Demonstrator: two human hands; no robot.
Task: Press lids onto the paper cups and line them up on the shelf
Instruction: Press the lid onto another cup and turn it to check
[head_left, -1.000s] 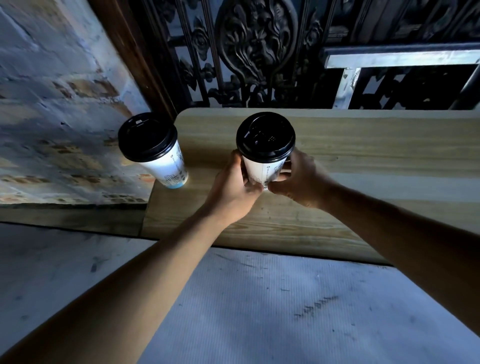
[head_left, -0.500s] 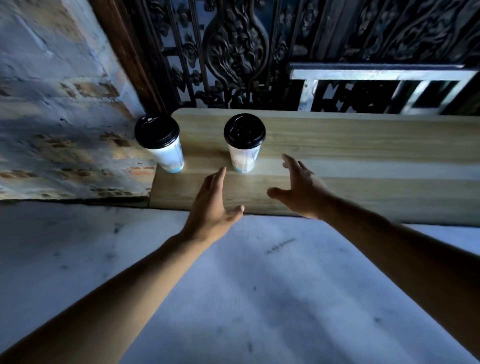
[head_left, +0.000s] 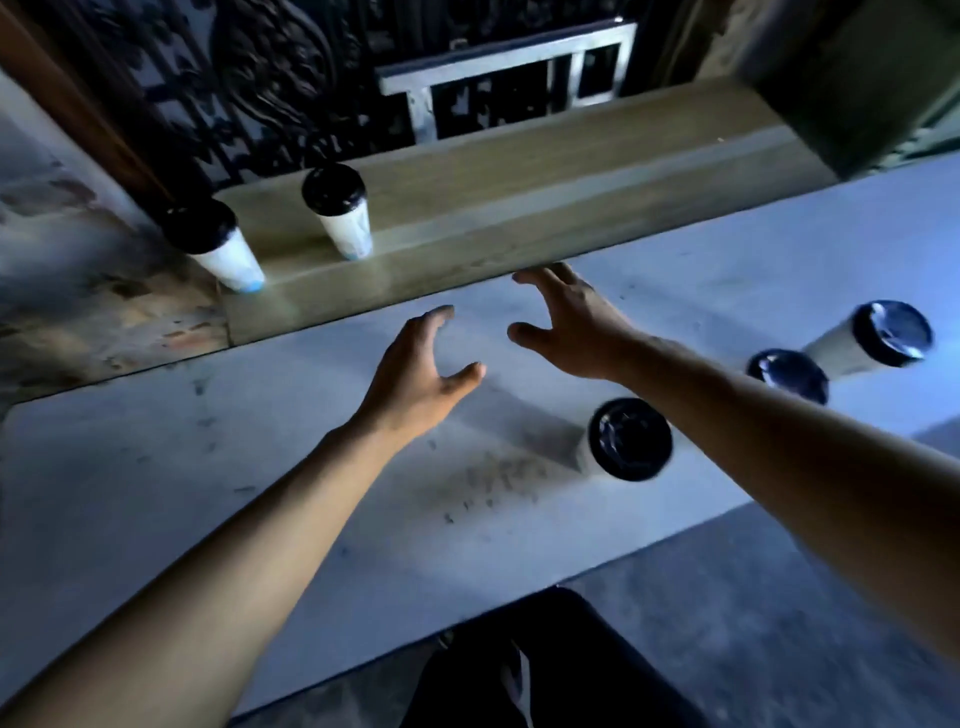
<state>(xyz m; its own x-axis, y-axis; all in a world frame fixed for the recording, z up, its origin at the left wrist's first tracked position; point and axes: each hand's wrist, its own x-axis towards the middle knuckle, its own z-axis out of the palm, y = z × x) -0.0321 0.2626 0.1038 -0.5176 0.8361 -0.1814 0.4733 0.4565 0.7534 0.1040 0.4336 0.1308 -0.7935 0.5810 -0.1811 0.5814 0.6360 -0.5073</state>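
While two lidded cups (head_left: 340, 213) stand on the shelf (head_left: 519, 197), spaced apart near its left end, three more lidded cups (head_left: 631, 439) wait on the tabletop (head_left: 260, 467) to our right. We read this as the gap between placements: next move is to fetch the nearest of the three. Left hand (head_left: 421, 374) and right hand (head_left: 571, 322) both hover over the tabletop, grip apart, holding nothing. That cup sits just under the right forearm (easy to clip on the swing back). Shelf has plenty of free run rightward, up to the dark block (head_left: 857, 78) at its far end. The leftmost cup sits right at the shelf's left corner, so we shouldn't nudge it.
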